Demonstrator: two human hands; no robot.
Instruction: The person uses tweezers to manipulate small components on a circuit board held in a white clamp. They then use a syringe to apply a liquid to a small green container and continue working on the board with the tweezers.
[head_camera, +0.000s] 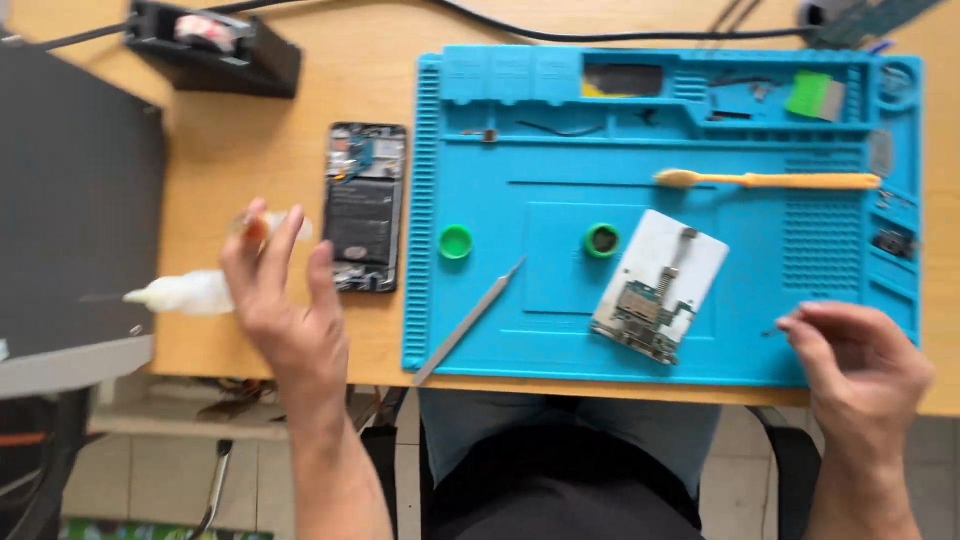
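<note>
My left hand (285, 305) hovers over the wooden table's front left, fingers spread, just in front of a small clear bottle with an orange cap (262, 227); whether it touches the bottle is unclear. A white squeeze bottle (182, 293) lies to its left. An opened phone (364, 205) lies to the right of the hand. My right hand (855, 365) sits at the blue mat's (560, 340) front right corner, fingers curled with the fingertips pinched; nothing visible in them. A circuit board (640, 315) rests on a white plate (662, 265) in the mat's middle.
Tweezers (470, 320) lie across the mat's front left. A green cap (455, 241) and a small green pot (601, 240) sit on the mat. An orange brush (765, 180) lies further back. A dark box (75, 200) fills the left; a black tape dispenser (215, 45) stands behind.
</note>
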